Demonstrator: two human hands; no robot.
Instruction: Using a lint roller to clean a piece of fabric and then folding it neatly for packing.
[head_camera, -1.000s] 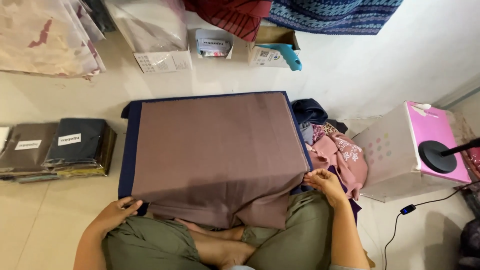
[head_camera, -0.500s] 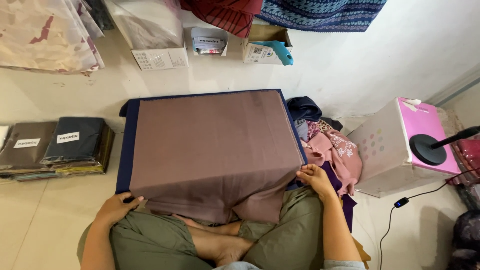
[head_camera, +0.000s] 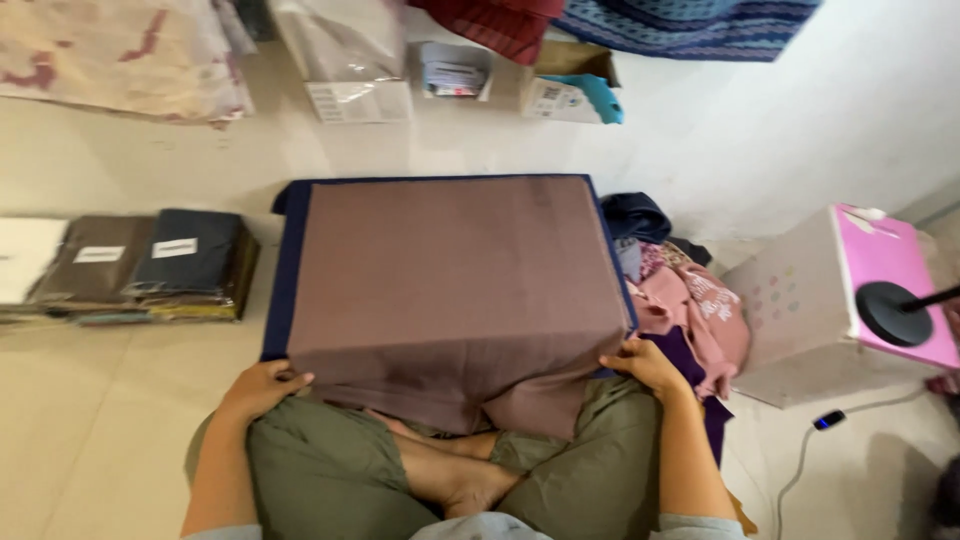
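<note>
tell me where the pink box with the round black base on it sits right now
In the head view the pink box stands on the floor at the far right, beside the heap of pink clothes and beyond the right hand.

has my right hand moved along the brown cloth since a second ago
No. The right hand grips the same near right corner of the brown cloth, beside the pink clothes pile.

left hand (head_camera: 262, 386): fingertips tucked under the brown cloth (head_camera: 450, 290); grip unseen
right hand (head_camera: 645, 362): fingertips hidden by the cloth's corner
navy cloth (head_camera: 283, 270): only its borders show
floral cloth (head_camera: 120, 55): cut by top edge
labels on folded stack (head_camera: 140, 265): too small to tell
</note>
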